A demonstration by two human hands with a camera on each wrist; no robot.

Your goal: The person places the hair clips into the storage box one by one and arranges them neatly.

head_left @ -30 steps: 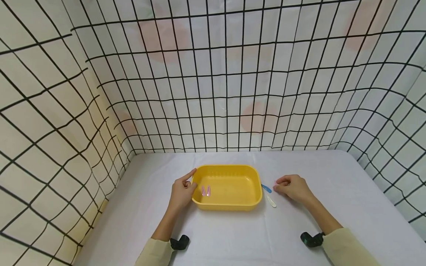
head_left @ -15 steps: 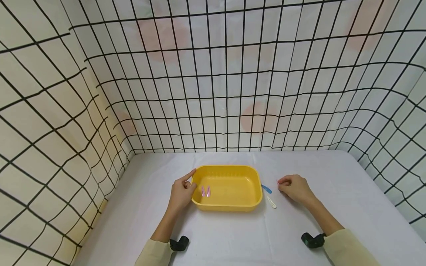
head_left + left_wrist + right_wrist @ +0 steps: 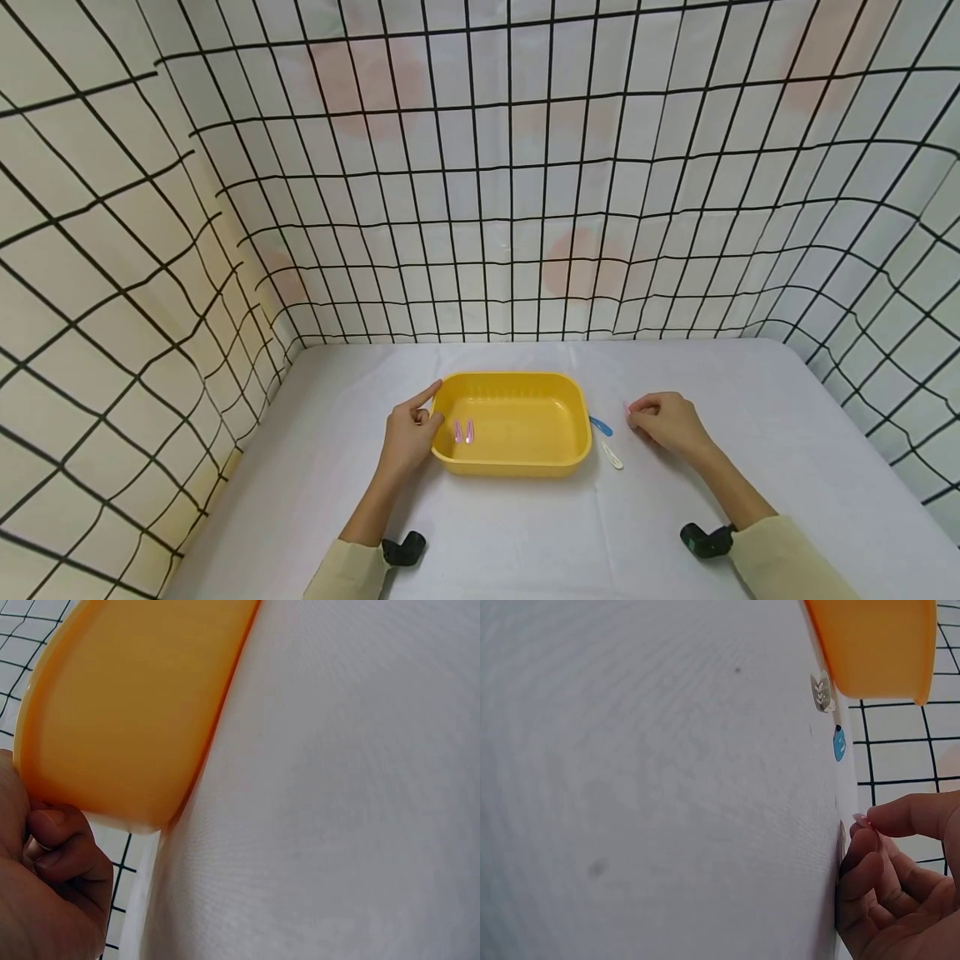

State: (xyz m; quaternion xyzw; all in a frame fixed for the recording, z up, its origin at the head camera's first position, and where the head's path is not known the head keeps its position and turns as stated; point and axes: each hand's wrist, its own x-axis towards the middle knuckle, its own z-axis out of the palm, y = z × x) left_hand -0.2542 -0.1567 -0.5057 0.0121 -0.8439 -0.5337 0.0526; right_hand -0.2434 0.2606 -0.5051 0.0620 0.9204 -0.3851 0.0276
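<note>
- A small pink clip-like piece, mostly hidden by fingers, sits at the fingertips of the right hand, to the right of the tray.
- That hand pinches it between thumb and forefinger, leaving no visible gap; the step seems to be picking it up.
- The left hand grips the left end of the yellow rectangular plastic tray, apparently steadying it.
- Two glossy pink teardrop hair clips lie side by side inside, suggesting the next move calls for a lift over the rim.
- A blue hair clip and a white hair clip lie outside, on the white-covered bench.
</note>
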